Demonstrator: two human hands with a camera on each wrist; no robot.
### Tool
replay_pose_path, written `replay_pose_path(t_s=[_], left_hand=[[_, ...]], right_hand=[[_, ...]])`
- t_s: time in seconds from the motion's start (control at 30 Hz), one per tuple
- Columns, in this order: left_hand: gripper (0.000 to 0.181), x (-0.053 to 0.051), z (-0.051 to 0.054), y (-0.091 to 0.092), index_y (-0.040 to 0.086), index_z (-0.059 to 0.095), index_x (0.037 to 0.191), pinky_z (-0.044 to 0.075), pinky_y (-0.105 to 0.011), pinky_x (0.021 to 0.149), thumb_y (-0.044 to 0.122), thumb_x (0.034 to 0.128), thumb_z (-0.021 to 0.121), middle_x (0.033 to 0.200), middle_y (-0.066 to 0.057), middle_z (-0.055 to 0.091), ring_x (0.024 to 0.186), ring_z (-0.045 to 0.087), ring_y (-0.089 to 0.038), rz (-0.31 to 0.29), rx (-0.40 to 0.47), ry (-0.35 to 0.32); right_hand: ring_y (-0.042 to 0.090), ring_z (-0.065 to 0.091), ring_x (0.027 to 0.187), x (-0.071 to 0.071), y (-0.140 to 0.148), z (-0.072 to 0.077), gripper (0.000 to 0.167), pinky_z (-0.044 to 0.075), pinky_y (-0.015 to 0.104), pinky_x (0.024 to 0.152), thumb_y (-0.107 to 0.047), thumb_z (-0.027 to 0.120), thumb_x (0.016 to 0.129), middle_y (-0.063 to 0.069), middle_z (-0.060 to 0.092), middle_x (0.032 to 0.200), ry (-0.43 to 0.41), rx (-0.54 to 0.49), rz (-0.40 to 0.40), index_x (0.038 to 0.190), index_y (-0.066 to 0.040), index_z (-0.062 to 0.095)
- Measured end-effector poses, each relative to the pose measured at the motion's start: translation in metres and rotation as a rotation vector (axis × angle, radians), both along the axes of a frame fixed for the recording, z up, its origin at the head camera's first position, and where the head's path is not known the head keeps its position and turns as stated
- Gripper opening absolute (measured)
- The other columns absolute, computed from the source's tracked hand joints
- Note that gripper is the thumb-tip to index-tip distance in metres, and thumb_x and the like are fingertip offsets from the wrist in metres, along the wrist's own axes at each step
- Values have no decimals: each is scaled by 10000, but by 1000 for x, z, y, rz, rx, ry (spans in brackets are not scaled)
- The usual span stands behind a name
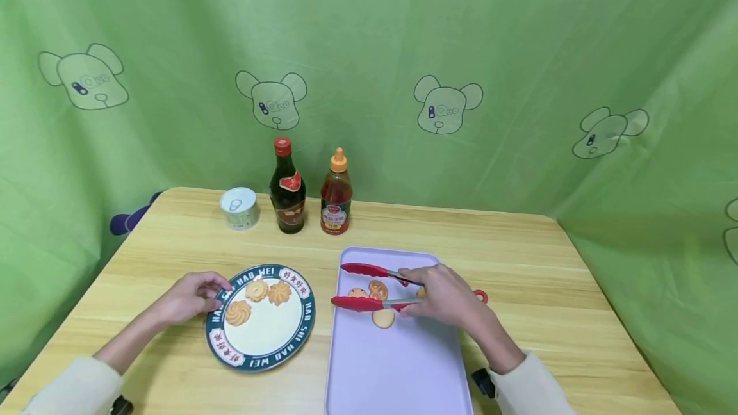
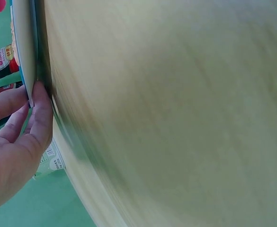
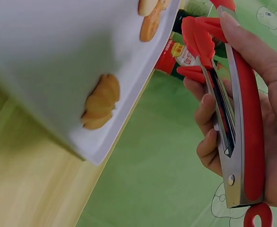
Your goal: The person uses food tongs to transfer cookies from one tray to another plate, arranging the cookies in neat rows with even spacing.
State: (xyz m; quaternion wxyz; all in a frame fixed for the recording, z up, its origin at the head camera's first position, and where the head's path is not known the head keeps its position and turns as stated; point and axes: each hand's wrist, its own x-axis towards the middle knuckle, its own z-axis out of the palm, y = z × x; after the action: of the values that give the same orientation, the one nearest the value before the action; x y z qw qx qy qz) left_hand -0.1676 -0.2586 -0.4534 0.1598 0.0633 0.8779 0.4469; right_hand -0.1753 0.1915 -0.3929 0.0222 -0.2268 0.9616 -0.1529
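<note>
The right hand (image 1: 446,292) grips red tongs (image 1: 364,303), their jaws spread, reaching past its fingertips over loose cookies (image 1: 383,318) on the purple tray (image 1: 398,364) beneath. The left hand (image 1: 190,298) pinches the near rim of the plate (image 1: 271,332). An off-centre squeeze could crack or drop a cookie; raising the left hand could tilt the plate, sliding its three biscuits (image 1: 238,313) off.

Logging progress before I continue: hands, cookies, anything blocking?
Left hand pinching plate; right hand gripping open tongs. Three cookies on plate, others on tray. No obstruction visible.
</note>
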Motion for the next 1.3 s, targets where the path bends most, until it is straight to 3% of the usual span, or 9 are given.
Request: replay_pose_path(t_s=[0.17, 0.43, 0.7, 0.93, 1.3], left_hand=[[309, 0, 0, 1, -32, 604, 1090, 504, -240, 665, -36, 782, 630, 952, -121, 613, 824, 559, -188, 13, 0, -7], [302, 1, -1, 1, -21, 610, 1079, 506, -245, 664, -35, 778, 630, 942, -110, 610, 822, 558, -191, 20, -1, -9], [310, 0, -2, 1, -20, 607, 1086, 504, -246, 670, -32, 777, 629, 942, -110, 605, 826, 550, -195, 15, 3, -8], [308, 0, -1, 1, -24, 606, 1087, 502, -243, 659, -34, 780, 626, 940, -110, 606, 819, 550, -194, 13, 5, -4], [310, 0, -1, 1, -19, 610, 1081, 501, -245, 661, -34, 773, 632, 938, -108, 605, 818, 548, -195, 16, -3, -2]], right_hand=[[45, 296, 543, 3, 7, -3, 668, 351, 201, 561, -365, 855, 624, 70, 717, 1060, -11, 25, 10, 1199, -89, 657], [77, 471, 673, 4, 13, -6, 622, 372, 209, 590, -359, 843, 643, 87, 713, 1083, -20, 44, 37, 1174, -84, 672], [60, 414, 601, 5, 17, -5, 600, 343, 192, 531, -347, 836, 652, 87, 710, 1087, -22, 61, 23, 1169, -89, 675], [81, 502, 688, 5, 18, -5, 585, 351, 186, 520, -343, 831, 659, 91, 711, 1084, -21, 62, 18, 1168, -99, 678], [32, 338, 509, 6, 17, -3, 575, 301, 176, 451, -341, 830, 662, 111, 720, 1050, 23, 33, 15, 1167, -109, 680]])
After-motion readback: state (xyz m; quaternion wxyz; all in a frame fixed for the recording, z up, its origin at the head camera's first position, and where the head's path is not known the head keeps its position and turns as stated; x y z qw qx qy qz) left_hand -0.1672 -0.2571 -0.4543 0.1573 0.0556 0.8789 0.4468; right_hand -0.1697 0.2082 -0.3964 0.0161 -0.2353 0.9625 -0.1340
